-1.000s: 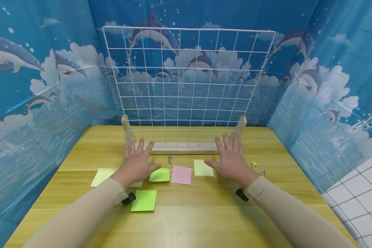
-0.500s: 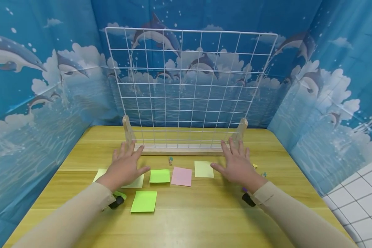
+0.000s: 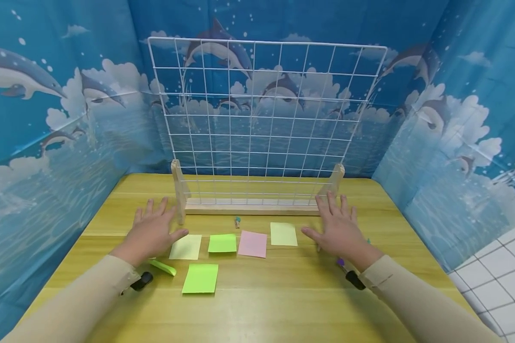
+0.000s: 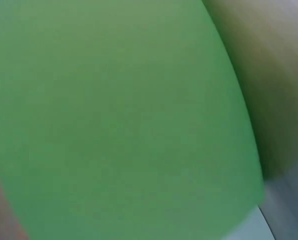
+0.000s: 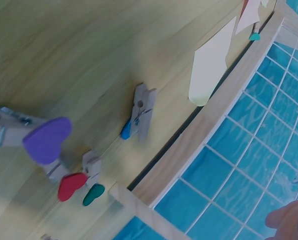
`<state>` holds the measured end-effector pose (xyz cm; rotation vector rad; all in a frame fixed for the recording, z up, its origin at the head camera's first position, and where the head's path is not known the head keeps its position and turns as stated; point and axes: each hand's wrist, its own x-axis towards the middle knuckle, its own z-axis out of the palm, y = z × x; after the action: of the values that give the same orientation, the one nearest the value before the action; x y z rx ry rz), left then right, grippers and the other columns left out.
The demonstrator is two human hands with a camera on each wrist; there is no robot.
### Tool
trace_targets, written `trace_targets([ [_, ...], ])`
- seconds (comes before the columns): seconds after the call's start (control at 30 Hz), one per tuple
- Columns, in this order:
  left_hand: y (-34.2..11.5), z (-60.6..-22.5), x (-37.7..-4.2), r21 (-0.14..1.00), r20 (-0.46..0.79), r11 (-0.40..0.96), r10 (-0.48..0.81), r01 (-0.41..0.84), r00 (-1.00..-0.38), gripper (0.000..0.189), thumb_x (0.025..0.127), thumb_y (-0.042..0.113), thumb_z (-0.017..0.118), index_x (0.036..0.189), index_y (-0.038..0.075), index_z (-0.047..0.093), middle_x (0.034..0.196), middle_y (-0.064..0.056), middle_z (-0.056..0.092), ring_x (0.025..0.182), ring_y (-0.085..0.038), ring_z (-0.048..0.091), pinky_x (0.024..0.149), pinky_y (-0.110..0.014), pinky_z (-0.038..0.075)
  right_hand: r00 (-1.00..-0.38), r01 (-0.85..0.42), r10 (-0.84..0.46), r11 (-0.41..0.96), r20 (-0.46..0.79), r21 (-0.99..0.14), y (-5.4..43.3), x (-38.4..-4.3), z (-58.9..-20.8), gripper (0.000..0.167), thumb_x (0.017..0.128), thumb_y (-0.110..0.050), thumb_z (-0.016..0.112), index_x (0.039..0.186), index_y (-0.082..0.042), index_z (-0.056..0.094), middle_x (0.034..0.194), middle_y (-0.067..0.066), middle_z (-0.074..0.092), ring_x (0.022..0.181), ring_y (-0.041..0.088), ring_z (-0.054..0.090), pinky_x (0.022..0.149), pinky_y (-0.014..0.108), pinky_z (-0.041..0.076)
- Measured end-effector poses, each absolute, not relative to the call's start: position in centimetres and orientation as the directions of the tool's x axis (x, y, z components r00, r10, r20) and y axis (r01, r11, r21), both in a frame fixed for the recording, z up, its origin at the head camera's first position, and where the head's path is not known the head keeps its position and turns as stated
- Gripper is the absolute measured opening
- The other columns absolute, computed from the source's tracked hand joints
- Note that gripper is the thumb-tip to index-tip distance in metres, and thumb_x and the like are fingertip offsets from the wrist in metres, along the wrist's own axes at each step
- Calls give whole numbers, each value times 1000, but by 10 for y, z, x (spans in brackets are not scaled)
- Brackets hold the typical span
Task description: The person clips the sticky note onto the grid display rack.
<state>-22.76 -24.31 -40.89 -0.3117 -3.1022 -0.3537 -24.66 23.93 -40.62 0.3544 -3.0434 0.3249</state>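
My left hand (image 3: 148, 236), fingers spread and holding nothing, is palm down over the left of the table, beside a pale yellow sticky note (image 3: 185, 247). By its wrist lies a bright green note (image 3: 163, 267); a green surface (image 4: 129, 120) fills the left wrist view. My right hand (image 3: 338, 231), also spread, is near the stand's right foot. In the right wrist view are small wooden clothespins with hearts: purple (image 5: 46, 140), red (image 5: 72, 186) and green (image 5: 93, 194). Another clothespin (image 5: 141, 112) shows a blue tip. The right fingers are mostly out of that view.
A white wire grid (image 3: 262, 114) stands in a wooden base (image 3: 253, 207) at the back. Between the hands lie green (image 3: 222, 243), pink (image 3: 252, 244) and pale yellow (image 3: 283, 234) notes, with another green one (image 3: 200, 278) in front. A tiny clothespin (image 3: 238, 222) lies near the base.
Both hands have moved apart, the left one further out to the left, the right one slightly right. The green note by the left wrist and a purple heart by the right wrist have come into view.
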Motion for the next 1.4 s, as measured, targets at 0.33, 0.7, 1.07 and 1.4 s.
trace_targets([
  [0.33, -280, -407, -231, 188, -63, 971, 163, 149, -985, 99, 98, 79, 47, 163, 5, 37, 167, -37, 22, 150, -69, 15, 116, -84, 11, -967, -247, -231, 951, 103, -185, 254, -236, -400, 102, 99, -67, 59, 169, -6, 17, 174, 30, 2, 156, 63, -4, 118, 84, 7],
  [0.7, -308, -413, -233, 253, -166, 963, 134, 89, -977, 95, 100, 66, 58, 163, 0, 32, 164, -42, 22, 148, -71, 13, 114, -85, 8, -968, -241, -223, 957, 117, -163, 280, -235, -398, 100, 102, -62, 59, 167, 1, 18, 171, 36, 8, 153, 67, 6, 118, 81, 15],
  [1.07, -321, -421, -234, 252, -190, 961, 164, 113, -968, 92, 101, 59, 62, 161, -5, 33, 161, -42, 30, 146, -70, 20, 113, -85, 16, -983, -184, -183, 950, 30, -252, 321, -244, -407, 93, 106, -52, 56, 167, 2, 11, 169, 39, 5, 151, 69, 5, 119, 79, 17],
  [1.4, -329, -427, -235, 257, -216, 956, 199, 141, -956, 87, 102, 50, 65, 154, -15, 38, 155, -44, 37, 142, -68, 32, 114, -77, 31, -980, -175, -193, 945, -40, -277, 357, -251, -421, 84, 111, -41, 52, 168, 2, 7, 169, 40, 6, 150, 70, 6, 118, 79, 16],
])
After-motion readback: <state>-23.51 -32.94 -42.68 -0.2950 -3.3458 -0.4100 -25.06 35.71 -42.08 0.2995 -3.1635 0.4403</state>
